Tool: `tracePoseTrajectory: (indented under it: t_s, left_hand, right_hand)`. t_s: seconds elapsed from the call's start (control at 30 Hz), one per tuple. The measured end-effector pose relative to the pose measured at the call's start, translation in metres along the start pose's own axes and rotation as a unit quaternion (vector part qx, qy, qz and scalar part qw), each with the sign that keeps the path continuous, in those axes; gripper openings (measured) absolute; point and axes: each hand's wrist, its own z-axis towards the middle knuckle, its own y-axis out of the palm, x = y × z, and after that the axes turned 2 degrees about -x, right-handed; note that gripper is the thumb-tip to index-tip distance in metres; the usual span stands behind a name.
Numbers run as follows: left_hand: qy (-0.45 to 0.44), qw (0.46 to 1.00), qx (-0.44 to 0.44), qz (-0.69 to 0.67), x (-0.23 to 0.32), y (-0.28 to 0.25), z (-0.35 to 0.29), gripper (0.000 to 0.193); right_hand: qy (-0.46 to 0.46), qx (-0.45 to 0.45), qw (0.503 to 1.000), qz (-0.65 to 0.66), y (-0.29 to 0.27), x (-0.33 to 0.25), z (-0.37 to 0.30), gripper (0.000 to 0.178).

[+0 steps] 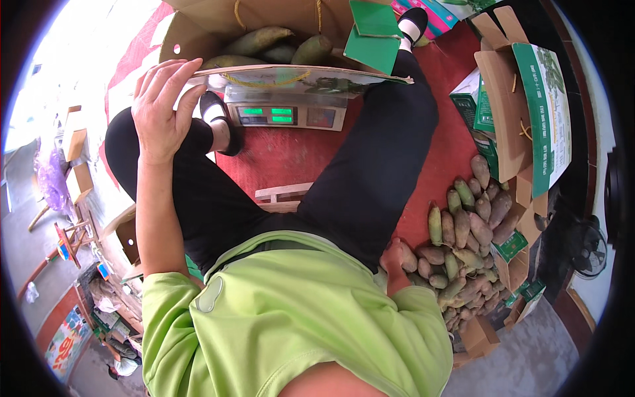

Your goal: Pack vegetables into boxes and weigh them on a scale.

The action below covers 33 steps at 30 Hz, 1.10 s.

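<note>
A cardboard box holding several long green radishes stands on a digital scale with lit green displays, between my feet. My left hand grips the box's near left corner, its fingers over the rim and the thumb apart from them on the near side. Down at my right, my right hand is closed around a brownish radish at the edge of a large pile of radishes. Its fingertips are partly hidden. Yellow rope handles hang on the box, and a green flap is folded out at its right.
An open green-and-brown carton stands beyond the pile. A low wooden stool shows between my legs on the red mat. A black fan is at far right. Purple plastic and cartons lie at left.
</note>
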Motion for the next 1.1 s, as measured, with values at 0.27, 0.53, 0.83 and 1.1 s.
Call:
tracePoseTrajectory:
  t_s: [0.27, 0.53, 0.83, 1.1]
  left_hand:
    - [-0.003, 0.999, 0.018, -0.037, -0.007, -0.004, -0.002, 0.027]
    - [0.067, 0.994, 0.019, -0.082, -0.001, -0.012, -0.002, 0.024]
    - [0.067, 0.992, 0.016, -0.108, -0.003, -0.013, -0.002, 0.025]
    - [0.055, 0.991, 0.025, -0.122, -0.007, -0.012, -0.002, 0.026]
  right_hand:
    - [-0.03, 0.17, 0.916, 0.363, -0.07, -0.029, 0.028, 0.033]
    - [-0.315, 0.344, 0.733, 0.495, -0.278, -0.109, 0.02, 0.037]
    - [-0.536, 0.333, 0.559, 0.538, -0.494, -0.273, -0.12, 0.046]
    - [-0.669, 0.193, 0.649, 0.306, -0.5, -0.404, -0.128, 0.039]
